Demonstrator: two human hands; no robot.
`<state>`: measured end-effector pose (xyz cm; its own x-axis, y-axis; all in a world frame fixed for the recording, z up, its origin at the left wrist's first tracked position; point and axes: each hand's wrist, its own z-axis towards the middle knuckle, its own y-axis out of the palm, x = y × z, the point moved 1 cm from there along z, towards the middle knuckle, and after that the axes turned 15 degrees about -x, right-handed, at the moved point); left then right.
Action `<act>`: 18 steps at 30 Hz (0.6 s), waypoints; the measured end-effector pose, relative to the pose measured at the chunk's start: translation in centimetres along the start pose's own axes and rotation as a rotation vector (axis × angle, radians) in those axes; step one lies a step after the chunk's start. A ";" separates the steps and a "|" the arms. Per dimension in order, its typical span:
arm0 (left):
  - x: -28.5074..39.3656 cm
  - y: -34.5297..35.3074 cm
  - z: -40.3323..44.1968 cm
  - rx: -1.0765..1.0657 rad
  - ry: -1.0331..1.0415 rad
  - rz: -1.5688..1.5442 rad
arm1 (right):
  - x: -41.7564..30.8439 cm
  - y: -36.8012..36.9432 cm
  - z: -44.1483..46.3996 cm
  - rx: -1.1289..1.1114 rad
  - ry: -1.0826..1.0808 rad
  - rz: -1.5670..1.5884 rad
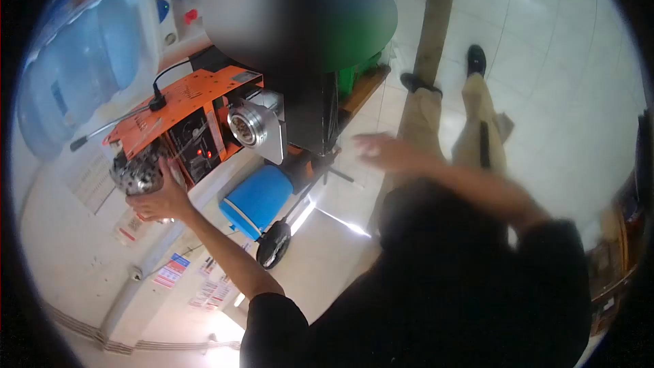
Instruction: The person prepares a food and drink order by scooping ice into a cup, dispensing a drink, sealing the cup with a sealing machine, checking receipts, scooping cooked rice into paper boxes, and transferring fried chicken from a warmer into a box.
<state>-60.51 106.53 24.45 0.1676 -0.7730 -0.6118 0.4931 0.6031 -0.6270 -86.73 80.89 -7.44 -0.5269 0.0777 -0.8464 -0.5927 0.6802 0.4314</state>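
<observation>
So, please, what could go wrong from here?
The left hand alone is on the round metal part, so it might slip. Red lights glow on the orange machine; it may have power, so fingers close to it could be at risk. The black plug stands up on top and could perhaps get knocked.

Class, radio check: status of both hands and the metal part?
Left hand gripping metal part, beside orange machine. Right hand away from it, blurred. Nothing visibly blocking left side.

I see a pale tiled floor [538, 48] carrying two dark shoes [477, 61], a brown strip [439, 13] running across it.
</observation>
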 end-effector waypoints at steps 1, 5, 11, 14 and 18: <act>-0.5 -0.5 0.4 0.004 0.019 0.003 | 0.5 3.1 5.1 0.066 -0.079 -0.028; -4.5 -1.0 3.6 -0.201 0.094 -0.181 | -4.7 8.6 14.2 0.138 -0.085 0.263; -17.6 1.9 11.0 -0.743 -0.079 -0.732 | -9.2 11.7 16.2 0.434 -0.385 0.440; -19.3 2.7 12.2 -0.744 -0.293 -0.991 | -9.3 11.8 17.4 0.480 -0.444 0.456; -9.8 0.2 11.1 -0.605 -0.588 -0.912 | -11.1 10.2 20.4 0.443 -0.436 0.390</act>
<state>-52.54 112.05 35.69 0.4046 -0.8341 0.3751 0.1843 -0.3273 -0.9267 -74.47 101.83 -0.05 -0.3044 0.5943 -0.7444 -0.0606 0.7678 0.6378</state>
